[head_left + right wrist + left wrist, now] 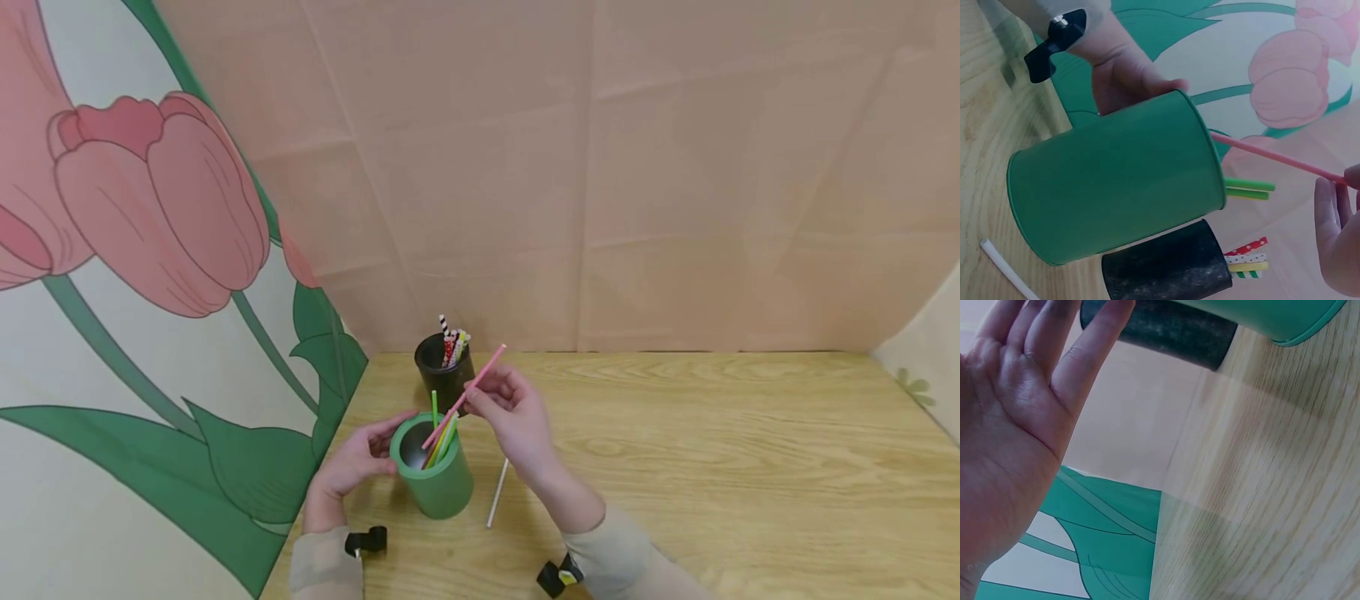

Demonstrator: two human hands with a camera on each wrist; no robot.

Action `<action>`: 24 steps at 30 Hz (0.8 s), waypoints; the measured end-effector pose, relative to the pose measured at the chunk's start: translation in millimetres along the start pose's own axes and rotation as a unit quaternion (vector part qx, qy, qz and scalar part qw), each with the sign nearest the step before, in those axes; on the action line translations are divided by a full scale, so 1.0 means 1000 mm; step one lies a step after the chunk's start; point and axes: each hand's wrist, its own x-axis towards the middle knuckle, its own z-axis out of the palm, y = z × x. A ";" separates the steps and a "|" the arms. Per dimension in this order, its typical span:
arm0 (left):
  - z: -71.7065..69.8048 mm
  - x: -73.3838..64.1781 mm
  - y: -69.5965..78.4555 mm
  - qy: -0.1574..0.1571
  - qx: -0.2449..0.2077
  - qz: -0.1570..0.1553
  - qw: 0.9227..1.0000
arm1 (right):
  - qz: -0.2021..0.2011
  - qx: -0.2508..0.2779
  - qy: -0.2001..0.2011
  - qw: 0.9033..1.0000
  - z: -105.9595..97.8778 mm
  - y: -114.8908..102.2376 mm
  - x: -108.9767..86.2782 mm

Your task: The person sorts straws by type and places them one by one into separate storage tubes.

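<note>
My left hand (358,457) holds the green cup (441,492) from the left, with fingers and thumb at its rim. Inside the cup stand several straws (447,442), green and yellow ones among them. Between thumb and fingers my right hand (519,417) pinches a pink straw (489,363), which slants down so that its lower end is in the cup's mouth. In the right wrist view the pink straw (1275,156) passes behind the green cup's rim (1207,150). The left wrist view shows the palm (1016,425), while its fingertips are cut off.
Behind the green cup stands a black cup (442,379) with several patterned straws (453,346). A white straw (497,496) lies on the wooden table (712,467), right of the green cup. A tulip-print sheet (187,367) borders the left side; a pinkish cloth (600,208) hangs behind.
</note>
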 end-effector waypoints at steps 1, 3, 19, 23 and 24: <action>0.000 0.000 0.001 0.000 0.000 0.000 1.000 | -0.002 -0.007 -0.005 1.000 0.000 0.002 0.000; 0.001 0.001 0.001 -0.001 0.001 0.000 1.000 | -0.005 -0.025 -0.015 1.000 0.000 0.004 -0.002; 0.000 0.001 0.001 -0.004 0.000 0.000 1.000 | -0.046 -0.136 -0.063 0.988 0.001 0.008 -0.001; -0.001 0.001 -0.003 -0.003 0.007 -0.001 1.000 | -0.040 -0.143 -0.057 0.987 -0.008 0.007 0.001; -0.001 0.001 -0.004 -0.004 0.006 0.001 1.000 | -0.039 -0.143 -0.051 0.988 -0.012 0.007 0.002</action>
